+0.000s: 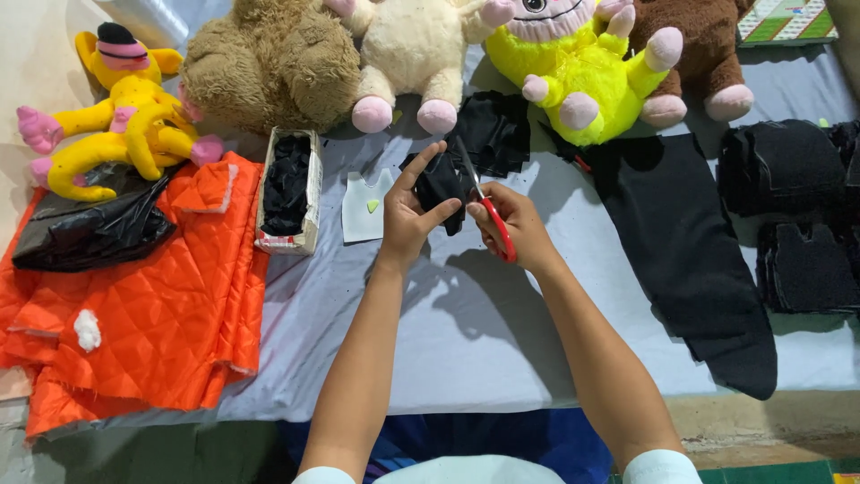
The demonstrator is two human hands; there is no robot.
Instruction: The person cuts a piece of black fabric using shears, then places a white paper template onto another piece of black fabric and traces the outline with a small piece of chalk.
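Note:
My left hand (409, 215) holds a small piece of black fabric (444, 184) up over the grey cloth-covered table (466, 332), thumb and fingers pinching it. My right hand (515, 226) grips red-handled scissors (491, 220), whose blades point up into the edge of the black piece. A white paper pattern (365, 206) with a small green mark lies on the table just left of my left hand. More black fabric pieces (494, 130) lie just behind the hands.
Orange quilted fabric (152, 314) and a black plastic bag (90, 231) lie at left, beside a small box of black scraps (288, 188). Plush toys (573, 63) line the far edge. A long black cloth (685, 260) and stacked black cut pieces (797, 215) sit at right.

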